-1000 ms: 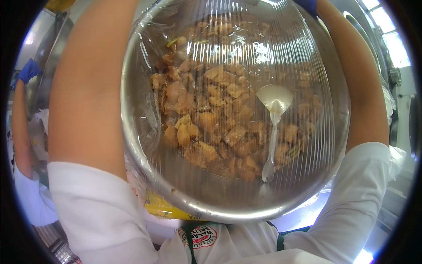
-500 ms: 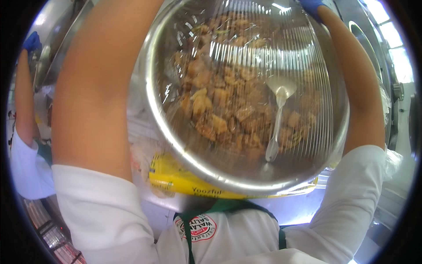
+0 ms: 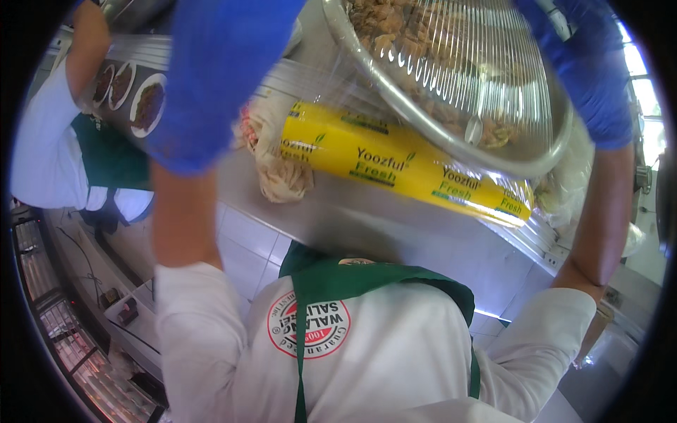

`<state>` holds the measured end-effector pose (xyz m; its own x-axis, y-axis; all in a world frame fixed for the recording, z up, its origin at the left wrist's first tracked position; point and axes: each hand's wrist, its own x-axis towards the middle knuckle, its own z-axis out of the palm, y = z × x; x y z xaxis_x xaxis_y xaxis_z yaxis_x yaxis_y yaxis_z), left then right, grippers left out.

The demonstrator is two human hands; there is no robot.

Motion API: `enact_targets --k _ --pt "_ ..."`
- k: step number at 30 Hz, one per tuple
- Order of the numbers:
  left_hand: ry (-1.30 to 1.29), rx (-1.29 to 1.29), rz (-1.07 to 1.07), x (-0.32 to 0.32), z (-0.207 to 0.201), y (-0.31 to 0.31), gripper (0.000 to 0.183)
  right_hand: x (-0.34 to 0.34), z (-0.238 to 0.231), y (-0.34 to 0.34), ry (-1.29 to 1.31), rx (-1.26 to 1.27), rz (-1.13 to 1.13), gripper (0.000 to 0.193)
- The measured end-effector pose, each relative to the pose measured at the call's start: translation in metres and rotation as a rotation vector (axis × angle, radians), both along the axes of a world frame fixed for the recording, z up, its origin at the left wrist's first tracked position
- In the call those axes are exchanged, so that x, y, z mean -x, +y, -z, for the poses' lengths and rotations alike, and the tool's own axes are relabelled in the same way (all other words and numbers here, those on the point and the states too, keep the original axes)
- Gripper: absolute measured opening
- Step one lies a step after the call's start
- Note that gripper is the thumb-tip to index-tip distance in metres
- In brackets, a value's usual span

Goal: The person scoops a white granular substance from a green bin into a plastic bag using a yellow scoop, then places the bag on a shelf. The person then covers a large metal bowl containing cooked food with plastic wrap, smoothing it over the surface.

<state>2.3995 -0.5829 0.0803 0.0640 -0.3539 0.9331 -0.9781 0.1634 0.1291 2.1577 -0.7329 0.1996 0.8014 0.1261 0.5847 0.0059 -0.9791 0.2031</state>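
Note:
A large metal basin [image 3: 543, 169] of browned, chunky food [image 3: 395, 42] fills the upper right, with clear plastic film [image 3: 451, 49] stretched over it. Under the film, a metal spoon [image 3: 474, 127] rests against the food. Lying along the basin's near side is a yellow printed roll of cling film [image 3: 395, 158]. My blue-gloved left hand [image 3: 218, 77] is raised left of the basin, smeared by motion, its fingers beyond the top edge. Beside the basin's right rim is my blue-gloved right hand [image 3: 585, 77]; its grip is not clear.
A crumpled pale cloth [image 3: 278, 166] lies at the roll's left end on the metal counter [image 3: 317, 211]. At the far left stands another person in a white sleeve [image 3: 46, 141] and green apron, near oval white dishes [image 3: 148, 106] of food. A clear plastic bag [image 3: 571, 169] sits right of the basin.
Both my hands have come back from the far side toward me. The basin appears higher and farther right in view, and more of the yellow roll shows.

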Motion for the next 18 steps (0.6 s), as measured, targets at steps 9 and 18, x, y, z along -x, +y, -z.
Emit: enact_targets --k 9,18 --pt "1.492 -0.311 0.048 0.126 0.1 0.106 0.063 -0.054 0.099 0.081 0.535 -0.249 -0.182 0.026" --pt "1.161 -0.389 -0.303 0.136 0.118 0.118 0.065 -0.088 0.127 0.102 0.813 0.026 -0.149 0.024"
